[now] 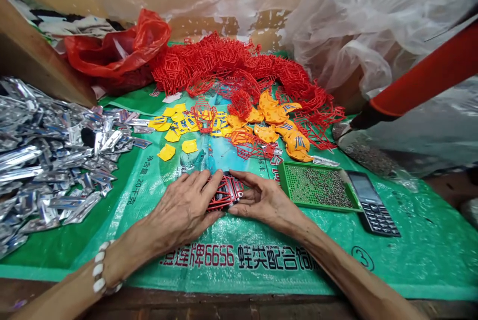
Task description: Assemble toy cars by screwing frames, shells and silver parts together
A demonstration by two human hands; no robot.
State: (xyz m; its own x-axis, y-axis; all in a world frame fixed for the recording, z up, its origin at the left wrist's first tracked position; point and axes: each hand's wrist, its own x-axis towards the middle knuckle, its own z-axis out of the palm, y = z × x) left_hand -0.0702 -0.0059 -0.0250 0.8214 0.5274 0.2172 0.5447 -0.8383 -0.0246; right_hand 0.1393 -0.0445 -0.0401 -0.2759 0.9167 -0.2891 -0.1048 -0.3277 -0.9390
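Note:
Between my hands, low over the green printed sheet (149, 255), is a small red plastic frame (226, 191) with black and silvery parts inside it. My left hand (188, 198) lies over its left side, fingers wrapped on the top and thumb below. From the right, my right hand (261, 195) grips the other end between thumb and fingers. Part of the frame is hidden under the fingers. Just beyond are yellow plastic pieces (189, 146), orange curved pieces (266, 134) and another red frame (244, 143).
A long heap of red frames (224, 61) lies at the back beside a red plastic bag (112, 56). Silvery metallic-looking parts (48, 160) are piled left. A green tray (298, 201) of small screws and a keypad phone (373, 203) lie right, below an orange-handled tool (425, 71).

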